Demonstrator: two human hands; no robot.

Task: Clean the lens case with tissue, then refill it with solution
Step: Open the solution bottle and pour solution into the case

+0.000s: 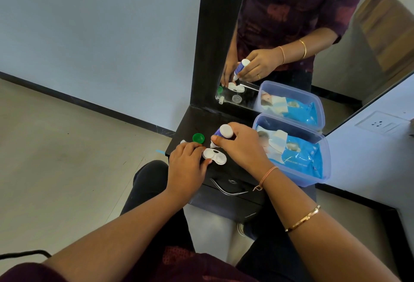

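A white double-well lens case (214,156) lies uncapped on the black dresser top (187,126). My left hand (187,165) pinches its left end and holds it flat. My right hand (240,145) grips a small blue-and-white solution bottle (221,134), tipped nozzle-down over the case's left well. A green cap (198,138) lies just behind the case, and a small white cap (183,142) sits to its left, partly hidden by my left fingers.
A clear blue plastic box (326,165) holding a blue wipes pack (300,156) stands at the right of the dresser top. A mirror (313,35) rises behind, reflecting hands and box. A drawer handle (226,188) sits below the top. A wall socket (378,123) is at right.
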